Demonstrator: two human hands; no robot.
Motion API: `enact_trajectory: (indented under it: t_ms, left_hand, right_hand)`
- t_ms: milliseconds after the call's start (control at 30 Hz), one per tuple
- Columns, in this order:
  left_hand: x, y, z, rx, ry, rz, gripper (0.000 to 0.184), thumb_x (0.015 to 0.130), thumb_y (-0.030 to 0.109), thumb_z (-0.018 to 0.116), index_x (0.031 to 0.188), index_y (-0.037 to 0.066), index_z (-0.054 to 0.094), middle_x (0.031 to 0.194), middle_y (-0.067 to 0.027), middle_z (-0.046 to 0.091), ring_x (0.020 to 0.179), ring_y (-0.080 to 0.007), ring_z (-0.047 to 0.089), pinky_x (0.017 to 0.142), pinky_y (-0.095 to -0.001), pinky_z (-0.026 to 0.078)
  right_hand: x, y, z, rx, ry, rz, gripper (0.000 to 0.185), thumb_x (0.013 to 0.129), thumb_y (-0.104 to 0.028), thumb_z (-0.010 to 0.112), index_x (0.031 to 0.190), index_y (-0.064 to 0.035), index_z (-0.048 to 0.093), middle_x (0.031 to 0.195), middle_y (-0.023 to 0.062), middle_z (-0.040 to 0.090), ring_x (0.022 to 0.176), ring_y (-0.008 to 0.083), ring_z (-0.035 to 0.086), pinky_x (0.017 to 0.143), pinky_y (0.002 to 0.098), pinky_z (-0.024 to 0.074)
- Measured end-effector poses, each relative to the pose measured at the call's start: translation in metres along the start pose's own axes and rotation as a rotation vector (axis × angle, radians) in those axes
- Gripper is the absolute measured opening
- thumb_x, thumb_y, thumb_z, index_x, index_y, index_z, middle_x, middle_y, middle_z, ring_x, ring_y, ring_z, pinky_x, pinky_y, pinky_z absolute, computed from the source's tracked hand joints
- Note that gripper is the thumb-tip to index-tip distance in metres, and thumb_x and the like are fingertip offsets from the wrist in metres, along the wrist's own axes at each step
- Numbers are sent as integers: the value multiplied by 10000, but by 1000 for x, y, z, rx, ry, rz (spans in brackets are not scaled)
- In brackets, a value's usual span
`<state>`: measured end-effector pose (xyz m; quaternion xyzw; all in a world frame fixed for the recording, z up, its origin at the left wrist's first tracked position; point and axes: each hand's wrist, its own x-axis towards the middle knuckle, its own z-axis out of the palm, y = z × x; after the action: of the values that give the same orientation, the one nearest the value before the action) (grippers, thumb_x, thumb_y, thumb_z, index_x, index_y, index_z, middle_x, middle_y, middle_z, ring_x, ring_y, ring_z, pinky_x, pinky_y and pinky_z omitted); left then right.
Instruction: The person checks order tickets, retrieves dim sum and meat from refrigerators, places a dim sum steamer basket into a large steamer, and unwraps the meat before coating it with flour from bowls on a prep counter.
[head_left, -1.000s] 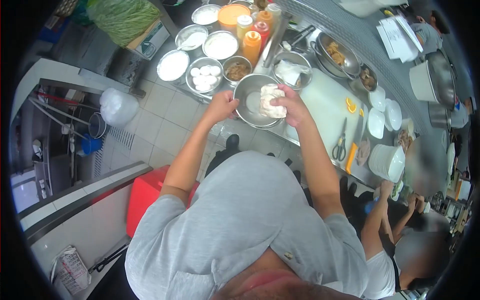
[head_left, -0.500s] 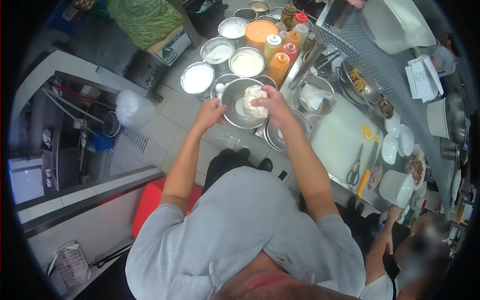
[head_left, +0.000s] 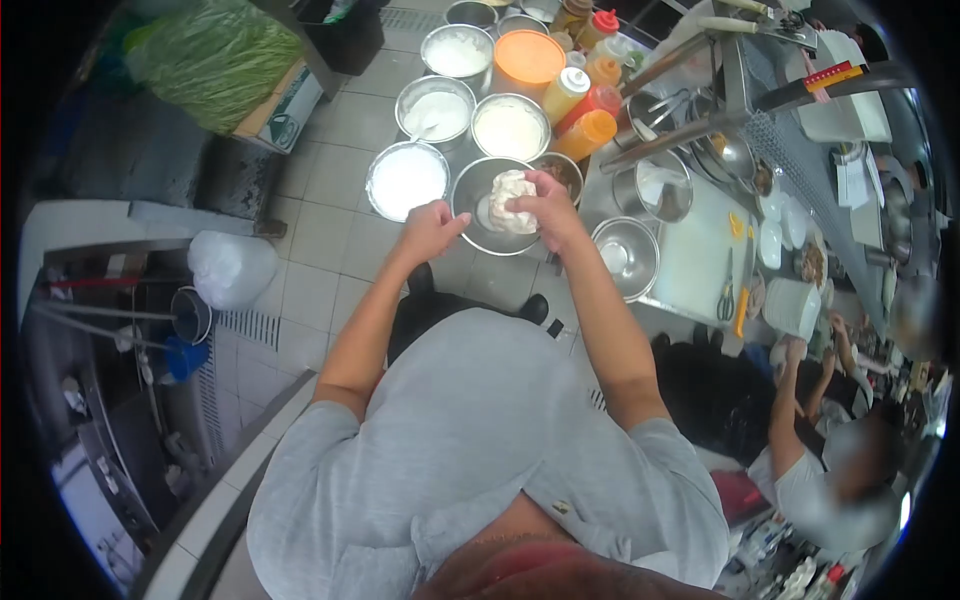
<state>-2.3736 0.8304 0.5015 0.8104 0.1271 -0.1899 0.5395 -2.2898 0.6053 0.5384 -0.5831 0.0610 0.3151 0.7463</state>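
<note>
My right hand point(head_left: 550, 208) is closed around a pale, lumpy mass point(head_left: 512, 190) with an uneven white surface. It holds the mass over a round metal bowl point(head_left: 497, 243); I cannot tell whether it touches the inside. On the bowl's left rim rests my left hand point(head_left: 430, 235), fingers curled and thumb over the edge. Just beyond are a bowl of white powder point(head_left: 408, 180) and a bowl of cream-coloured contents point(head_left: 510, 128). A bowl of brownish food point(head_left: 558, 175) is partly hidden behind my right hand.
An orange-topped tub point(head_left: 530, 58) and several squeeze bottles point(head_left: 587, 133) stand behind the bowls. To the right are an empty metal bowl point(head_left: 627, 258), a white cutting board point(head_left: 705, 235) and scissors point(head_left: 725, 300). A co-worker's arm point(head_left: 785, 400) reaches in at lower right.
The view has turned, shifting the surroundings. My right hand still grips the pale mass over the bowl. The bowl with eggs underneath no longer shows. More of the co-workers is visible at right.
</note>
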Motion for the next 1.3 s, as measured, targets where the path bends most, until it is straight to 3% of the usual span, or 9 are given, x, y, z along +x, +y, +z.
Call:
enact_trajectory:
  t_ms: [100,233,367,467,567,767,1067,1233,1300]
  left_hand:
    - [3,8,-27,320,242,380,331,943,326,677,1032,12,623,844,-92,676,711,-139,673,562,-265,541]
    - [18,60,-23,-159,-177,189,539,959,360,650,1381,77,474,1155,-91,641,870,-159,673,680,-295,568]
    - [34,78,3,-638,-542,27,534,979,362,611,1414,102,443,1187,-47,636,1023,-164,650,722,-320,588]
    - [33,83,5,-571,-511,100,549,963,350,633,1413,99,444,1195,-47,638,1012,-172,660,723,-316,587]
    - [33,83,9,-343,-387,162,611,897,337,717,1382,56,473,1176,-61,641,986,-144,652,687,-285,565]
    - [42,68,30,74,-126,451,820,639,223,863,1326,-21,487,1202,-142,610,1079,-207,595,904,-324,502]
    - [49,72,-1,86,-214,504,751,619,247,887,1240,5,542,1148,-130,628,1040,-210,611,900,-334,499]
    - [48,78,-15,-244,-419,136,782,726,207,862,1348,41,419,1121,-123,595,972,-225,654,672,-350,598]
    - [51,71,-14,-346,-486,123,753,761,198,836,1365,46,412,1158,-126,597,989,-231,659,705,-378,611]
  right_hand:
    - [-5,5,4,2,64,-61,625,692,33,772,1263,31,518,1116,129,665,997,213,664,856,330,546]
    - [-18,0,16,-332,256,-230,672,615,-103,852,1220,-6,578,1123,119,659,999,214,650,876,334,529]
    - [-35,-13,35,-514,304,-358,724,592,-141,861,1240,-7,565,1147,108,636,1011,214,630,898,333,512]
    - [-29,4,24,-329,157,-546,703,674,-169,847,1282,-10,532,1169,99,620,1014,207,634,894,320,516]
    - [-39,3,17,247,40,-291,631,784,-175,805,1308,2,501,1186,102,606,1018,198,638,862,312,532]
    - [-23,20,4,119,91,-184,516,824,-116,776,1248,31,522,1093,117,645,982,195,663,817,324,564]
    - [-21,16,27,388,156,-203,447,808,-61,767,1195,18,557,1090,126,658,953,216,684,799,343,582]
    - [-19,16,36,444,262,-334,501,817,-66,755,1248,17,515,1099,133,649,956,221,682,797,342,582]
    - [-22,16,34,462,263,-353,545,821,-44,749,1291,6,479,1137,137,633,997,224,669,835,343,572]
